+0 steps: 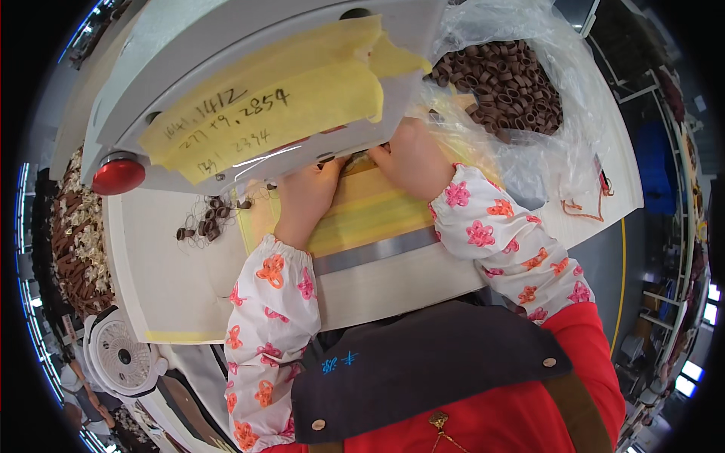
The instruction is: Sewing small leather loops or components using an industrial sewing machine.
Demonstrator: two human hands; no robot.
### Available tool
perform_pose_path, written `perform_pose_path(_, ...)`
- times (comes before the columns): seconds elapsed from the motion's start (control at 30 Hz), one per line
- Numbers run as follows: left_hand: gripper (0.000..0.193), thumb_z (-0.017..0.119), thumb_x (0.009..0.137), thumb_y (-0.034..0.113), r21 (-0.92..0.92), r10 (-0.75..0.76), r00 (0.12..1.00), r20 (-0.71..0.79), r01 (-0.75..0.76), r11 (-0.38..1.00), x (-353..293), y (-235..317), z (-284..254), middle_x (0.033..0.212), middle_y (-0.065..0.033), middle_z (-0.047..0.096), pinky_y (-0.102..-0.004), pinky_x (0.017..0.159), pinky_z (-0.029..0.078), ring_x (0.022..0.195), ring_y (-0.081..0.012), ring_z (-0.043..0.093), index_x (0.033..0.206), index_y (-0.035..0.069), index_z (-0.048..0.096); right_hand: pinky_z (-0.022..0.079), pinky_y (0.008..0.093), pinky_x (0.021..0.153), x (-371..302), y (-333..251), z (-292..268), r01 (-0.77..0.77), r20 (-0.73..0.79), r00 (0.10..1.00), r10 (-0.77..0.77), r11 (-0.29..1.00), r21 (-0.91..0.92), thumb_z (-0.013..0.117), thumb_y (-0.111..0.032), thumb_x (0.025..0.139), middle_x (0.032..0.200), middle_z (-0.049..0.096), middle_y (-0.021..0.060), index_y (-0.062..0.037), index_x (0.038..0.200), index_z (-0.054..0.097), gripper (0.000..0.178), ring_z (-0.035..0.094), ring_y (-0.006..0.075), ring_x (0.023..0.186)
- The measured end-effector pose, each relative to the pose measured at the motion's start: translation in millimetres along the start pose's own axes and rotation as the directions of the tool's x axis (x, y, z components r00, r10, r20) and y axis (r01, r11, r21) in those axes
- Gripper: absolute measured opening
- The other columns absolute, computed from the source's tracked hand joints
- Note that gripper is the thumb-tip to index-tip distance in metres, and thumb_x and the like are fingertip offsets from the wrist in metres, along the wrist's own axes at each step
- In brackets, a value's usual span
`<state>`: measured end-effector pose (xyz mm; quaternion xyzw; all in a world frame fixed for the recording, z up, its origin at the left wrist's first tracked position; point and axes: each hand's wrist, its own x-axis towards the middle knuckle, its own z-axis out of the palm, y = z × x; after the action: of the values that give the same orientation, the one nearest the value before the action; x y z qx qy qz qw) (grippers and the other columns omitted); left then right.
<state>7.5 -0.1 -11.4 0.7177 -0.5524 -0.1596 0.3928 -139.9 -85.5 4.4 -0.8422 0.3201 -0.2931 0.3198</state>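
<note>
Both my hands work close together under the light grey head of a sewing machine (249, 45), on a bed covered with yellow tape (377, 200). My left hand (308, 195) is curled, its thumb pointing inward. Opposite it, my right hand (414, 160) has its thumb turned toward the left one. A small dark thing shows between the thumbs; the machine head covers most of the fingers and what they pinch. Left of my left hand lies a tangle of small brown loops (214, 215) joined by thread.
A clear plastic bag (529, 162) holding many brown loops (506, 90) lies at the far right. A red knob (118, 174) juts from the machine's left end. A reddish cord (585, 211) rests near the table's right edge. A white fan (124, 351) stands at the lower left.
</note>
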Motion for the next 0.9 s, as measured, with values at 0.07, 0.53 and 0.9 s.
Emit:
perform_pose_path(0.07,0.020,0.061,0.075,0.020,0.018,-0.074,0.997,0.029,0.074,0.997,0,3,-1,0.084,-0.0094,0.065,-0.0321,0.069,0.045,0.076,-0.0248,0.060,0.089,0.007,0.065,0.045,0.0401,0.059,0,3,2,0.064,-0.010,0.998,-0.064,0.998,-0.020,0.059,-0.008,0.071,0.066,0.056,0.0173,0.0006,0.070,0.055,0.009,0.056,0.0341,0.065)
perform_pose_path(0.53,0.031,0.065,0.078,0.033,0.070,-0.127,0.992,0.018,0.126,0.990,-1,15,-2,0.056,-0.0027,0.056,-0.0266,0.049,0.038,0.049,-0.0099,0.047,0.078,0.002,0.064,0.044,0.0371,0.055,-2,14,5,0.096,-0.023,0.995,-0.097,0.995,-0.039,0.062,-0.009,0.072,0.066,0.058,0.0163,0.0020,0.079,0.057,0.014,0.057,0.0312,0.060)
perform_pose_path(0.9,0.030,0.061,0.079,0.019,0.376,0.287,0.949,-0.129,-0.221,0.900,-49,-3,-45,0.046,-0.0051,0.043,-0.0325,0.062,0.030,0.043,-0.0219,0.038,0.054,0.006,0.052,0.045,0.0363,0.059,-10,6,-55,0.006,-0.109,0.994,-0.031,0.974,-0.225,0.062,-0.012,0.072,0.071,0.057,0.0128,-0.0012,0.076,0.056,0.013,0.058,0.0286,0.067)
